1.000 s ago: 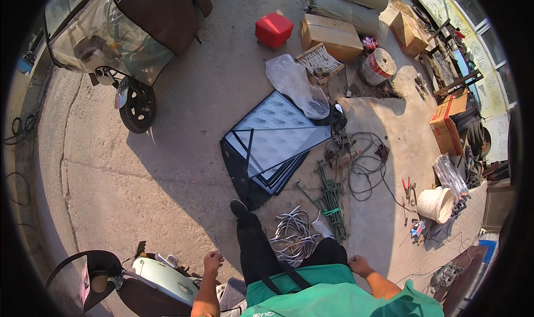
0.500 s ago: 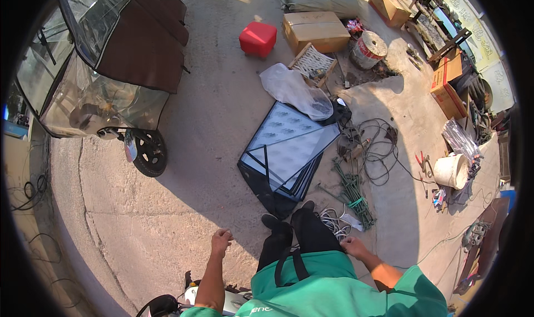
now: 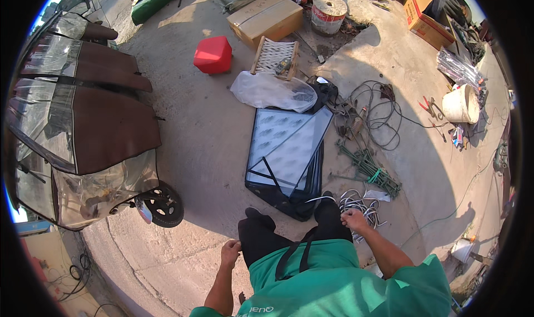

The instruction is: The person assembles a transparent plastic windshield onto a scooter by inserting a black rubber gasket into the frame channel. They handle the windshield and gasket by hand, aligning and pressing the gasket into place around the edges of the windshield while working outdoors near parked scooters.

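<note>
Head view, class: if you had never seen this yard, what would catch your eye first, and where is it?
Probably the stack of dark-framed panels lying flat on the concrete at the centre, just ahead of the person's feet. Next, the red box farther off and the covered vehicle along the left. The right hand hangs over a bundle of pale wires; the left hand hangs empty.

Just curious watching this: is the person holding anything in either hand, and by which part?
Nothing clearly. The left hand hangs loosely curled and looks empty; the right hand is just over the bundle of pale wires, any grip too small to tell.
</note>
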### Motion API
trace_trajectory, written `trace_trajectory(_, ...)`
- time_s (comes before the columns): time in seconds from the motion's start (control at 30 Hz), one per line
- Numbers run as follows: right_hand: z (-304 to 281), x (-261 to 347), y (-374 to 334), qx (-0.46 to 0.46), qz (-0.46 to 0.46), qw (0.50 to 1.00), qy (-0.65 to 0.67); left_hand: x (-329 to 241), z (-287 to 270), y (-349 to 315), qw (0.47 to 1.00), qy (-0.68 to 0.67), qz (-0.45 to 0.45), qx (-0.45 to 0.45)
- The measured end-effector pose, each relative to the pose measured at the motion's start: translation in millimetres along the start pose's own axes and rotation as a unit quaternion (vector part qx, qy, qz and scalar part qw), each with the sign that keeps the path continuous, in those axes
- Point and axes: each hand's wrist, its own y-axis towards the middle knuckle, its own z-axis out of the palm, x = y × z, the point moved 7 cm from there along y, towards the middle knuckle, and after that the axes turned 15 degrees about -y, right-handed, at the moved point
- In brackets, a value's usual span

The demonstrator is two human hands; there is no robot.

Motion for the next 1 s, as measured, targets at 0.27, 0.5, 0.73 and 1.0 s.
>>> trace_trajectory(0.27, 128, 6, -65, -0.094, 0.189, 0.959, 0.186, -90, -55, 191, 0.982, 0.134, 0.009, 0.132)
trace_trajectory(0.5, 264, 132, -153, -0.229, 0.16, 0.96, -0.004, -208, -133, 280, 0.981, 0.137, -0.005, 0.133)
trace_trajectory(0.73, 358, 154, -159, -0.163, 0.135, 0.969, 0.127, -232, -163, 318, 0.944, 0.264, -0.056, 0.19)
trace_trajectory(1.0, 427, 94, -171, -0.162, 0.177, 0.939, 0.248, -250, -48, 269, 0.883, 0.394, 0.025, 0.253)
